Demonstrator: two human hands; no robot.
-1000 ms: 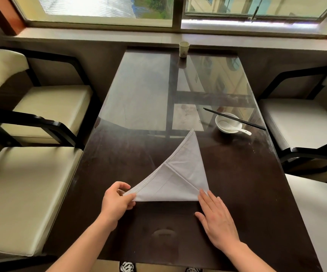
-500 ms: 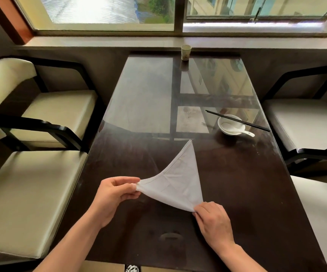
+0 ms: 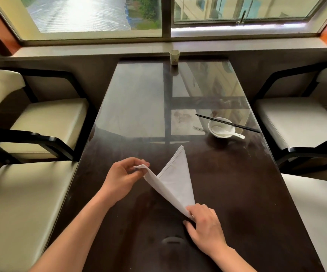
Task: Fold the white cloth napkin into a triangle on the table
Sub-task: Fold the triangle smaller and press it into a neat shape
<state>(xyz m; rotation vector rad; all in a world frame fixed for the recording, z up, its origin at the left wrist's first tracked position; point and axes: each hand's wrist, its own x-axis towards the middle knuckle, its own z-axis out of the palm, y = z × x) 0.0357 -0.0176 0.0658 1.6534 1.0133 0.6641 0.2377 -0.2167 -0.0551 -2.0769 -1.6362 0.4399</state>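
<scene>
The white cloth napkin (image 3: 175,179), folded into a triangle, lies in the middle of the dark glass-topped table (image 3: 237,193), its far tip pointing at the window. My left hand (image 3: 124,176) pinches the napkin's left corner and holds it raised above the tabletop, so the left side curls up and over. My right hand (image 3: 204,222) pinches the near right corner low against the table.
A white bowl (image 3: 220,127) with a white spoon stands at the right, black chopsticks (image 3: 227,123) laid across it. A paper cup (image 3: 174,56) stands at the far edge by the window sill. Cream chairs (image 3: 40,118) with black arms flank both sides.
The napkin lay flat with my right hand flat beside it. Since then both hands have pinched its near corners, and my left hand has lifted the left corner up and toward the right.
</scene>
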